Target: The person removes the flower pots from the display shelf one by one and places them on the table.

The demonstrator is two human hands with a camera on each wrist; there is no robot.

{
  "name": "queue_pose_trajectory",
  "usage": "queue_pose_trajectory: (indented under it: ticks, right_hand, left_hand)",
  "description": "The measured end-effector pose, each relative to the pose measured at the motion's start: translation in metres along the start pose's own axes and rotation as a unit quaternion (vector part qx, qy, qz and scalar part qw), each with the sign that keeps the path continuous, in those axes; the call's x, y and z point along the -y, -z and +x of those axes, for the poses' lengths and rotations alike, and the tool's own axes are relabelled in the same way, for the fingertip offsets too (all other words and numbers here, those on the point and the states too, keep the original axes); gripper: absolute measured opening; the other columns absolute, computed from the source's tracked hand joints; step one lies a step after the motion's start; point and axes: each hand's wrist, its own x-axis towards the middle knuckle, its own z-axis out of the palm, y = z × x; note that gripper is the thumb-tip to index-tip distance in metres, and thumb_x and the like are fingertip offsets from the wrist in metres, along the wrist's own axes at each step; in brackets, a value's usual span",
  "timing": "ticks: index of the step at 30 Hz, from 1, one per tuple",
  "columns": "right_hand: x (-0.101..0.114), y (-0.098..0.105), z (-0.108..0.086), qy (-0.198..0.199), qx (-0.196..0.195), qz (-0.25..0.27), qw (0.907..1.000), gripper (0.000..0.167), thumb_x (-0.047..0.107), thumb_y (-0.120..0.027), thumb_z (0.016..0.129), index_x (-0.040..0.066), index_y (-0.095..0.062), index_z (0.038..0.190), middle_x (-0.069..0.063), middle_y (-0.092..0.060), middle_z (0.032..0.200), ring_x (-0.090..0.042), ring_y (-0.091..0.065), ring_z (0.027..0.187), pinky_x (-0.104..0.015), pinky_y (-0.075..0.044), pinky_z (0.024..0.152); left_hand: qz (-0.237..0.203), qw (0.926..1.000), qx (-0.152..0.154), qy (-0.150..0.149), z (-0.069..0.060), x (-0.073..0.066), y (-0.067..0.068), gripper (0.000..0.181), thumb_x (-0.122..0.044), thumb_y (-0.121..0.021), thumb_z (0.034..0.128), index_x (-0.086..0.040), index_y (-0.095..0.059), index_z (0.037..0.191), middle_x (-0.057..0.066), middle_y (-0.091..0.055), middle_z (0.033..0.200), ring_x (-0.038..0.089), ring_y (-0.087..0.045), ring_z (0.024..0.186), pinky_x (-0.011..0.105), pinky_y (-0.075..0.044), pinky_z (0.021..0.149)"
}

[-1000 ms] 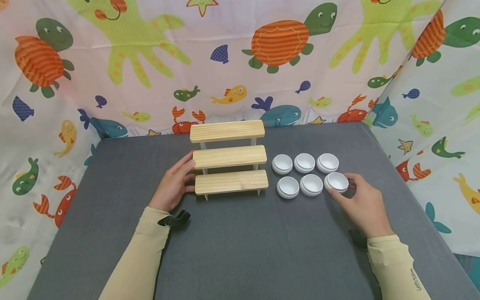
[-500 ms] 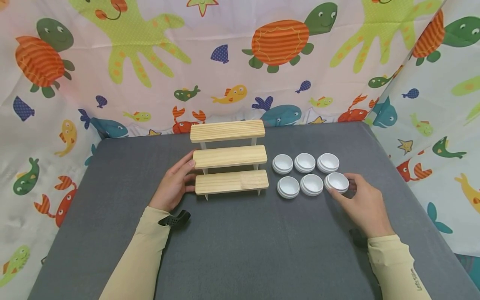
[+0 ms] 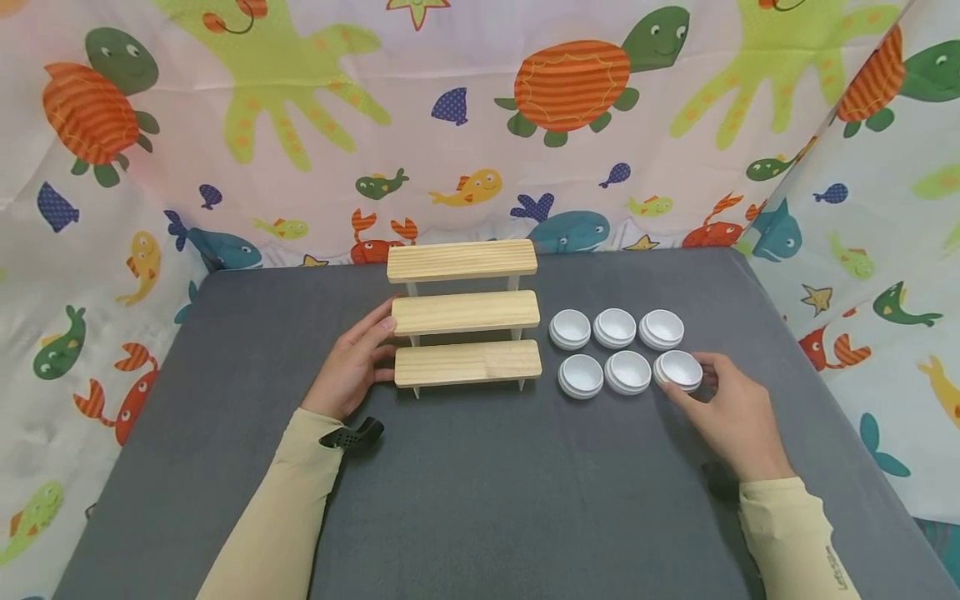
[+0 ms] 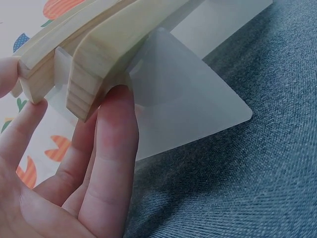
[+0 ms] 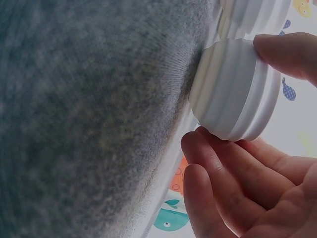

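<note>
A three-step wooden display stand (image 3: pixel 465 314) with pale planks and translucent supports stands on the table. At its left end my left hand (image 3: pixel 347 375) pinches the middle plank, thumb on top and a finger beneath. In the left wrist view another finger (image 4: pixel 116 129) touches the underside of the nearer plank (image 4: pixel 94 64). On the right, small white bowls (image 3: pixel 628 371) stand in two rows. The front right bowl (image 3: pixel 678 369) is between the thumb and fingers of my right hand (image 3: pixel 738 412). Its side (image 5: pixel 233 89) looks ridged in the right wrist view; whether it is several nested bowls I cannot tell.
A grey cloth (image 3: pixel 525 500) covers the table. Behind it and along both sides hangs a curtain (image 3: pixel 480 108) printed with sea animals. The back row of bowls (image 3: pixel 615 327) stands close behind the front row, to the right of the stand.
The head view has shifted slightly, so the whole scene sits a little further right. Both hands keep their holds, and the stand and bowls have not visibly moved on the table.
</note>
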Motion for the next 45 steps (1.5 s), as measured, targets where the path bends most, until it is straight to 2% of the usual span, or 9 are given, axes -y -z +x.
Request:
queue_pose_trajectory:
  ticks: [7,17,24,37,43,45]
  right_hand:
    - [-0.001,-0.002,0.003,-0.003,0.009,0.0,1.0,0.076,0.057,-0.077,0.096,0.001,-0.058,0.144,-0.03,-0.071,0.128,-0.044,-0.066,0.115,-0.062,-0.053,0.089]
    - [-0.005,0.0,0.003,0.0,0.01,-0.001,0.9999,0.074,0.056,-0.077,0.096,0.002,-0.058,0.144,-0.028,-0.072,0.127,-0.043,-0.066,0.114,-0.06,-0.053,0.089]
    - [-0.006,0.003,0.004,-0.01,0.02,-0.003,0.9998,0.078,0.057,-0.077,0.096,0.001,-0.056,0.146,-0.03,-0.07,0.13,-0.045,-0.066,0.117,-0.064,-0.053,0.092]
    - [-0.002,0.001,0.01,-0.006,0.025,-0.005,0.9996,0.078,0.057,-0.077,0.096,0.0,-0.056,0.146,-0.031,-0.07,0.129,-0.046,-0.066,0.118,-0.065,-0.053,0.093]
    - [-0.002,0.001,0.011,-0.016,0.038,-0.005,0.9991,0.082,0.059,-0.077,0.096,-0.001,-0.055,0.148,-0.032,-0.069,0.132,-0.048,-0.065,0.121,-0.066,-0.053,0.095]
    - [-0.003,0.002,0.012,-0.007,0.035,-0.003,0.9994,0.081,0.059,-0.077,0.096,0.0,-0.055,0.147,-0.031,-0.07,0.131,-0.047,-0.066,0.12,-0.065,-0.053,0.094]
  left_hand:
    - [0.004,1.0,-0.003,-0.003,0.0,0.003,0.001,0.061,-0.056,-0.065,0.1063,-0.045,-0.045,0.163,0.013,-0.057,0.153,0.023,-0.072,0.113,0.044,-0.066,0.08]
    - [0.009,0.9999,0.004,-0.008,0.0,0.002,-0.002,0.061,-0.056,-0.063,0.107,-0.044,-0.044,0.164,0.014,-0.055,0.156,0.023,-0.073,0.112,0.044,-0.066,0.082]
    - [0.0,1.0,0.004,-0.006,0.002,0.002,-0.004,0.06,-0.055,-0.064,0.1067,-0.044,-0.046,0.163,0.012,-0.058,0.153,0.023,-0.072,0.112,0.045,-0.066,0.082]
    - [-0.004,1.0,0.001,-0.007,-0.001,0.001,-0.001,0.061,-0.056,-0.064,0.1065,-0.044,-0.045,0.163,0.011,-0.056,0.154,0.024,-0.071,0.112,0.046,-0.066,0.082]
    - [0.0,1.0,-0.008,-0.003,-0.004,0.002,-0.001,0.061,-0.056,-0.065,0.1062,-0.043,-0.045,0.163,0.012,-0.058,0.152,0.023,-0.072,0.111,0.044,-0.066,0.082]
    - [0.003,0.9999,-0.015,-0.003,-0.005,0.003,-0.002,0.062,-0.057,-0.065,0.1056,-0.043,-0.046,0.163,0.012,-0.059,0.151,0.023,-0.073,0.112,0.043,-0.066,0.083]
